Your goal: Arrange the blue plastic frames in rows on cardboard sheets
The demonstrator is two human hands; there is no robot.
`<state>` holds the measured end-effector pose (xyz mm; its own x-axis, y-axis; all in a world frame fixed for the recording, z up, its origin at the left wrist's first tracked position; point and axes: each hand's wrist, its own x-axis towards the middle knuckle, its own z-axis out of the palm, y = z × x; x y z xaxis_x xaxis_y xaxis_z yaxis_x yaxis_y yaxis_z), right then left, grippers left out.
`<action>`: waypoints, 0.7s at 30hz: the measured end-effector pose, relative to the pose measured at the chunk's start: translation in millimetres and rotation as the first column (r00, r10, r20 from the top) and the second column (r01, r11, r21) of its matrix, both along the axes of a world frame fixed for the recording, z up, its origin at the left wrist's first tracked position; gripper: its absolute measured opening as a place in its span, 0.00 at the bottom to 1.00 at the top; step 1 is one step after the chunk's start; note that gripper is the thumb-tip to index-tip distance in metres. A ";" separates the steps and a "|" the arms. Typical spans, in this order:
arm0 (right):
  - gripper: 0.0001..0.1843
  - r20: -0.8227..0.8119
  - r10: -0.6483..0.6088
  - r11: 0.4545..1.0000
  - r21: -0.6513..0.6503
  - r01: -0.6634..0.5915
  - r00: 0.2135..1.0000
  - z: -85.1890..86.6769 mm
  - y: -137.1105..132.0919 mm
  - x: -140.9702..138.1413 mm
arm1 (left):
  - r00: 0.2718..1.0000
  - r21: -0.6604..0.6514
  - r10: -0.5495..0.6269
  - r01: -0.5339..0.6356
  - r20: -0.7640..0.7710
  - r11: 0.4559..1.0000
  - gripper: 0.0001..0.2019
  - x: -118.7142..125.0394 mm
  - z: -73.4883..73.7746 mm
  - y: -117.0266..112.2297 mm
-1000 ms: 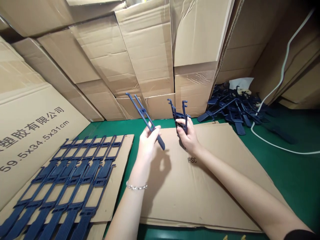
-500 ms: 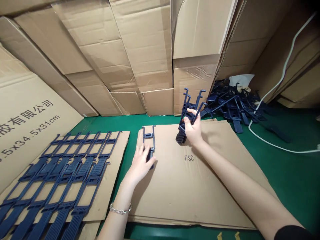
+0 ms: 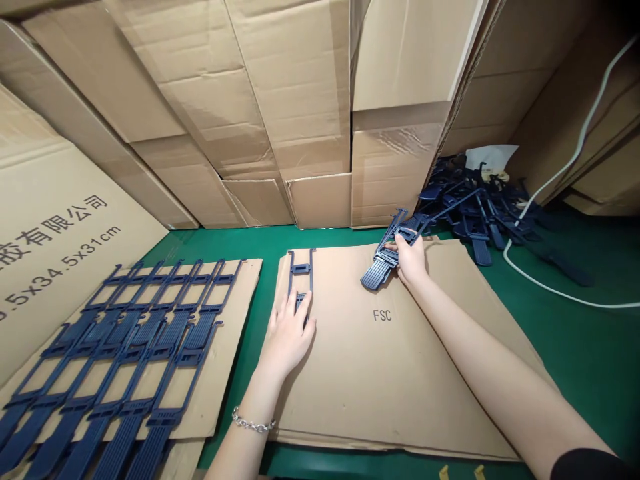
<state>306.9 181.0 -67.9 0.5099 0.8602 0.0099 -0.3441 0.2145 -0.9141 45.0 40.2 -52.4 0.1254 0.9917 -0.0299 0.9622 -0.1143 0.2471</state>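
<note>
My left hand (image 3: pixel 289 331) lies flat, fingers stretched out, on the lower end of a single dark blue plastic clip (image 3: pixel 301 270) that rests on the top left corner of a brown cardboard sheet (image 3: pixel 380 360). My right hand (image 3: pixel 411 258) is closed around a small stack of the same blue clips (image 3: pixel 387 257), held low and tilted over the far part of the sheet. To the left, several clips (image 3: pixel 130 347) lie in overlapping rows on another cardboard sheet (image 3: pixel 225 373).
A loose pile of blue clips (image 3: pixel 475 207) lies at the back right on the green table (image 3: pixel 590 340), beside a white cable (image 3: pixel 555 287). Cardboard boxes (image 3: pixel 300 107) wall in the back and left. A printed carton (image 3: pixel 55 253) leans at the left.
My left hand brought one clip down from the air and laid it flat on the sheet. My right hand lowered its stack of clips toward the cardboard and tilted them.
</note>
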 end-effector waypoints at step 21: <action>0.18 -0.148 0.292 0.949 -0.077 -0.305 0.945 6.9 -13.0 -23.8 | 0.919 0.124 -0.294 0.270 0.262 0.955 0.24 47.9 47.3 5.9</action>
